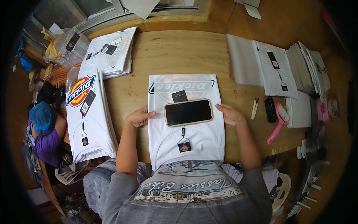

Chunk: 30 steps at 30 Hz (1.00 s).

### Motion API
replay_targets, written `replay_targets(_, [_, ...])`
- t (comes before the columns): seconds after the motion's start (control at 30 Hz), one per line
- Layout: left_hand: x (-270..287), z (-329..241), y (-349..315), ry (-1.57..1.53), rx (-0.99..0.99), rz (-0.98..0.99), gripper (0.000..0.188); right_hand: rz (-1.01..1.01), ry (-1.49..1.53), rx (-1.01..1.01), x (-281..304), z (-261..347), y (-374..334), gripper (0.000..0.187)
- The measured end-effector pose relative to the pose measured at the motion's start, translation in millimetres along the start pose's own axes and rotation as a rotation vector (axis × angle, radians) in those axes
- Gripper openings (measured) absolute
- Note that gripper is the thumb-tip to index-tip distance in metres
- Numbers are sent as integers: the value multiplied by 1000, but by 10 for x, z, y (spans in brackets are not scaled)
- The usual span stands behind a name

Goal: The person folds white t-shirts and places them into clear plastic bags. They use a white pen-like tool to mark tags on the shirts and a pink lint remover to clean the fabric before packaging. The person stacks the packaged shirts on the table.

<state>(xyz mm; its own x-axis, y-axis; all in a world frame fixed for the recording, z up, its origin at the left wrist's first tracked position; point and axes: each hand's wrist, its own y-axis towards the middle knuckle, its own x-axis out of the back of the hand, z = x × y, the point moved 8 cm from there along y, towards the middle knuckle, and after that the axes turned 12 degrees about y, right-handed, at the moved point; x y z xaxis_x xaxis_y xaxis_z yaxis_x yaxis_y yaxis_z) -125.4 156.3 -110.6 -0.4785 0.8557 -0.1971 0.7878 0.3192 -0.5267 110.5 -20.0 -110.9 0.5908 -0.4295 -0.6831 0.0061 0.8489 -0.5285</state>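
Note:
A folded white T-shirt (pixel 158 138) lies on the wooden table in front of me, its faint printed logo showing at the far end. My left hand (pixel 140 116) grips its left edge, thumb on top and the other fingers mostly hidden. At the right edge my right hand (pixel 231 114) holds it in the same way. A phone with a dark screen and light case (pixel 188 112) rests crosswise on the shirt. From under the phone a black hang tag (pixel 179 96) sticks out on the far side. A cord leads to a small dark square tag (pixel 184 146) on the near side.
Stacks of folded white shirts in clear bags (pixel 91 127) (pixel 121 56) stand at left. On the right lie another bagged shirt (pixel 276 71), cardboard sheets (pixel 300 67), thread snips (pixel 254 108), a black object (pixel 270 110) and a pink-handled tool (pixel 276 128). A person in purple (pixel 50 149) sits far left.

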Motion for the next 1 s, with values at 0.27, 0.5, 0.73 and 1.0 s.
replay_targets(0.27, [87,1,-630,559,-79,-820,16,-664,-790,718,77,88,-630,32])
replay_targets(0.5, [1,40,-480,462,-11,-519,11,-540,-546,536,303,15,-439,31])
replay_targets(0.73, [-40,191,-267,50,-73,-400,21,-238,-60,402,215,-142,-196,36])
replay_targets(1.0, [-205,98,-902,-169,-380,-717,41,-369,-439,633,-23,-168,-725,50])
